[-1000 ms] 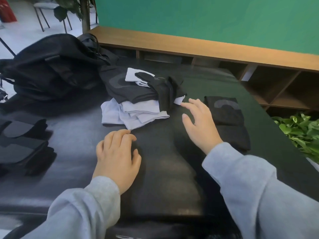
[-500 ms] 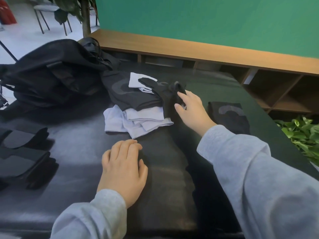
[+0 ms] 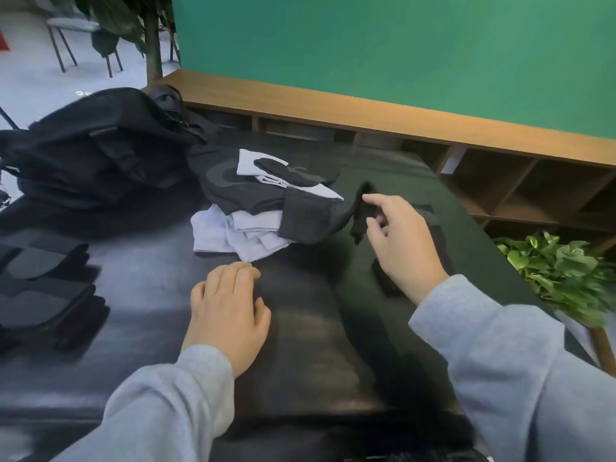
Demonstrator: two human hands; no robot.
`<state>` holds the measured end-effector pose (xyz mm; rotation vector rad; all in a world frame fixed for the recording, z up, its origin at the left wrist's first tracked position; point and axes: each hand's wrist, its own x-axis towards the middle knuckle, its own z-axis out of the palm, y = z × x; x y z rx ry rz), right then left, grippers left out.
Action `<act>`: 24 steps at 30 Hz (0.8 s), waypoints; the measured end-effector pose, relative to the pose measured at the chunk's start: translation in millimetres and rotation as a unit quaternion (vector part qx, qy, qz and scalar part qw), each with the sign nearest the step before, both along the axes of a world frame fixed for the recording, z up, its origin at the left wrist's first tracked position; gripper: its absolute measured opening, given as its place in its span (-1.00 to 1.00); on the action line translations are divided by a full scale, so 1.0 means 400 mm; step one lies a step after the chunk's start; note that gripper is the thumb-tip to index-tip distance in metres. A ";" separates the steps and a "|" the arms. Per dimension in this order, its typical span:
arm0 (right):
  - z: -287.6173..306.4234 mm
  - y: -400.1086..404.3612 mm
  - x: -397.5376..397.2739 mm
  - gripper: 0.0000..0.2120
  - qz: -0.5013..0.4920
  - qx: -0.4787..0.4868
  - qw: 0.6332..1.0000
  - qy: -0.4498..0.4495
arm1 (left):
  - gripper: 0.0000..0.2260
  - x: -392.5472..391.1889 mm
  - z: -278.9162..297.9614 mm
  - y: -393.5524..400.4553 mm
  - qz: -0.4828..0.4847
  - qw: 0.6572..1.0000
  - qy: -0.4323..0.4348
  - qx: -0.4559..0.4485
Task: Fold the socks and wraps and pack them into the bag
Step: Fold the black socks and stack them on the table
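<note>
Done: folded dark pieces (image 3: 43,288) stacked on the worktop's (image 3: 300,345) left.
Left: mixed pile (image 3: 260,208); bag (image 3: 96,151) looks unpacked.
Right hand (image 3: 400,241): grip pinching a dark sock (image 3: 320,218).
Left hand (image 3: 230,311): flat, holding nothing.

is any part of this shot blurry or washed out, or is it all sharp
Head view: the right hand and the dark sock it pinches are motion-smeared; the plant is blurred too; pale glare lies on the black table; the bench edge bows from the wide lens.
</note>
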<state>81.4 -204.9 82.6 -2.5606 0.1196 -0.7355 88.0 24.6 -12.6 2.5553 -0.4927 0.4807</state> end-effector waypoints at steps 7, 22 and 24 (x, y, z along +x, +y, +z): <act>-0.045 0.073 -0.121 -0.65 0.055 0.039 0.998 0.008 | -0.68 -0.011 0.009 0.001 -0.028 0.998 -0.046 0.011; -0.195 0.204 -0.236 -0.63 -0.048 -0.090 0.983 0.156 | -0.64 -0.039 0.030 0.015 -0.066 0.998 -0.015 -0.013; -0.209 0.224 -0.248 -0.71 -0.045 -0.070 0.991 0.106 | -0.58 -0.044 0.031 0.017 -0.073 0.997 -0.014 -0.024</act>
